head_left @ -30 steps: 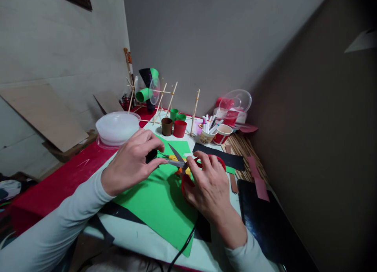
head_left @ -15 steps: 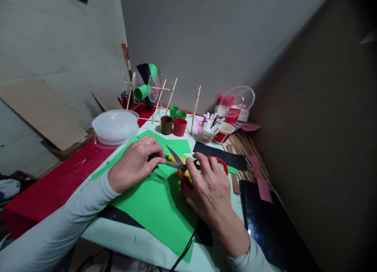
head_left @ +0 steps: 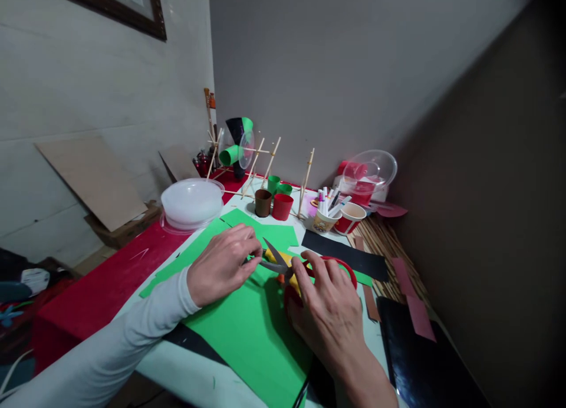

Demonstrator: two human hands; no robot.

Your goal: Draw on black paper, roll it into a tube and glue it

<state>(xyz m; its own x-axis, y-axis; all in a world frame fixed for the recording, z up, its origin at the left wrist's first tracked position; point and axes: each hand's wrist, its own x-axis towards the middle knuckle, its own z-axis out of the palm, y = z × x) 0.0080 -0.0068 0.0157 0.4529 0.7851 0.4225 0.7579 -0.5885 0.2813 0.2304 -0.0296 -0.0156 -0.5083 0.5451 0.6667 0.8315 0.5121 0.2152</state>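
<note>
My right hand (head_left: 331, 296) grips red-handled scissors (head_left: 279, 260), its fingers through the loops. Their blades are spread apart and point left towards my left hand (head_left: 232, 260). The fingertips of my left hand are pinched together beside the lower blade; what they hold, if anything, is hidden. Below both hands lie green sheets of paper (head_left: 247, 331). A yellow and orange object (head_left: 283, 256) rests behind the scissors, mostly covered by them and by my right hand.
Behind the paper stand a brown cup (head_left: 263, 203), a red cup (head_left: 282, 207) and green cups (head_left: 273, 184). A cup of markers (head_left: 325, 220) is further right. White plastic bowls (head_left: 192, 201) sit at left. Black paper strip (head_left: 345, 256) and thin sticks (head_left: 398, 278) lie at right.
The whole scene sits lower and further right in the view, as my head has turned up and left. Both hands and the open scissors keep nearly the same pose.
</note>
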